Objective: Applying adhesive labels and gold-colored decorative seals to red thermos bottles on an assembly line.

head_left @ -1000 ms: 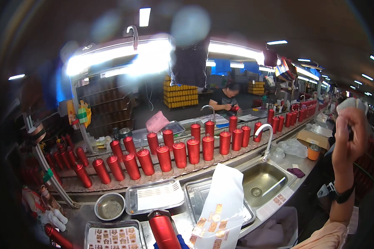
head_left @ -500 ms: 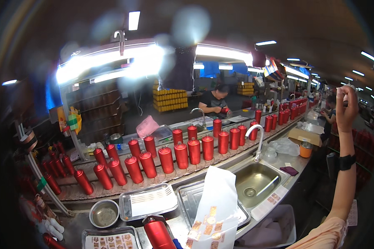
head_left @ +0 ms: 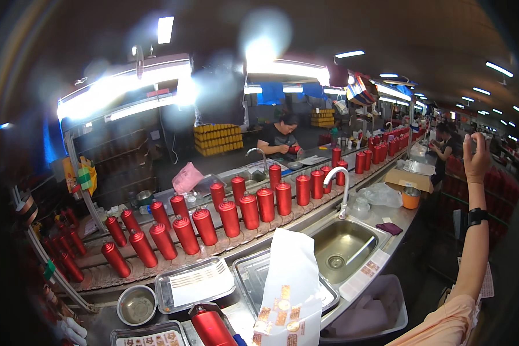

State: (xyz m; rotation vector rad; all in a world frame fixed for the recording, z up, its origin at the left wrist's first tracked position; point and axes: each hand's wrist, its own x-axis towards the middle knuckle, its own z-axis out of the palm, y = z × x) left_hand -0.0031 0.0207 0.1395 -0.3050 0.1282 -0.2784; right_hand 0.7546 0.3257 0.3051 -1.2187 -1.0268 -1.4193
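My right hand (head_left: pixel 474 158) is raised at the right, well above the counter, with its fingers apart and nothing visible in them. A dark band circles that wrist. My left hand is not visible. At the lower edge a red metal bottle (head_left: pixel 210 326) lies tilted, with a small patch of blue beside it that I cannot make out. Right of it a white sheet (head_left: pixel 291 265) printed with brown and gold labels stands up, its lower end cut off by the picture. A small pale scrap (head_left: pixel 386 219) shows by a purple cloth (head_left: pixel 389 229) past the sink.
Red bottles (head_left: pixel 229 219) stand in long rows behind the counter. Around me are a metal bowl (head_left: pixel 136 305), a tray with white strips (head_left: pixel 195 284), a sink (head_left: pixel 343 248) with a curved tap (head_left: pixel 344 193), and a white bin (head_left: pixel 366 314). A person (head_left: pixel 279 138) works across the rows.
My right hand's fingers have parted from a pinch that showed something white. The pale scrap by the purple cloth is new. The view has swung a little right.
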